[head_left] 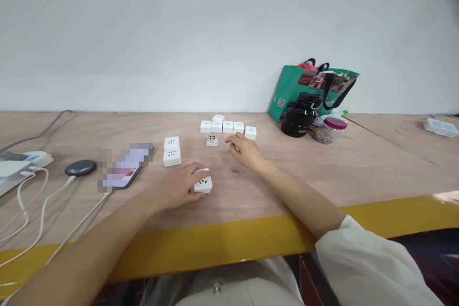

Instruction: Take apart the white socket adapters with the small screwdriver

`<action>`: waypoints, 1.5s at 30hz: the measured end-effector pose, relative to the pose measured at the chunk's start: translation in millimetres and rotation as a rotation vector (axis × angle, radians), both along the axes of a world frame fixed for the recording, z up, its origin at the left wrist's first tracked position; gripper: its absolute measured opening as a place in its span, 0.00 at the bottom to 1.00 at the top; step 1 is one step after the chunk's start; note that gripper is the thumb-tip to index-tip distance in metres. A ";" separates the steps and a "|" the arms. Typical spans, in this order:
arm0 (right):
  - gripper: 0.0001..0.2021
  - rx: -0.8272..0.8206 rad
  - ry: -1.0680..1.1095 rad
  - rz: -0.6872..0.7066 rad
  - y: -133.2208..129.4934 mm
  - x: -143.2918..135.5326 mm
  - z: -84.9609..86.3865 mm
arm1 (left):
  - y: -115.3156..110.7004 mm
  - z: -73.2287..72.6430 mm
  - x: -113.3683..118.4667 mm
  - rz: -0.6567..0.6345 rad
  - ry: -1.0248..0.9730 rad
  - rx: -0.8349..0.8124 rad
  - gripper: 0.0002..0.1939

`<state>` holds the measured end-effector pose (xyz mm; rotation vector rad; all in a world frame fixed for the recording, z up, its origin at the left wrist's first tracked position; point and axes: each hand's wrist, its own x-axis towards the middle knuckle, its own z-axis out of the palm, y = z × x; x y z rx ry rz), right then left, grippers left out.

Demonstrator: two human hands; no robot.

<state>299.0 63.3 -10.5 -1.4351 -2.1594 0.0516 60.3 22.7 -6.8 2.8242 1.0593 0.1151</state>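
My left hand [182, 182] is closed around the sides of a white square wall socket [203, 184], which rests face up on the wooden table. Further forward, my right hand [245, 149] hovers low over the table with loosely bent fingers, and nothing shows between them. Its fingertips are just right of a smaller white socket piece with exposed inner parts [212, 140]. Behind it stands a row of several white sockets [227, 126], with one more socket [218, 118] at their back. Two other sockets [172, 155] sit together beyond my left hand.
A small dark flat piece [235, 170] lies below my right hand. To the left are a phone [127, 167], a dark round device [81, 168] and white cables [43, 210]. A black jug [299, 117], a lidded jar [330, 130] and a green bag [287, 83] stand back right.
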 end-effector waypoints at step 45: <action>0.24 -0.141 -0.152 -0.480 77.9 63.8 -30.8 | 8.3 -37.7 26.0 0.048 -0.260 -0.019 0.23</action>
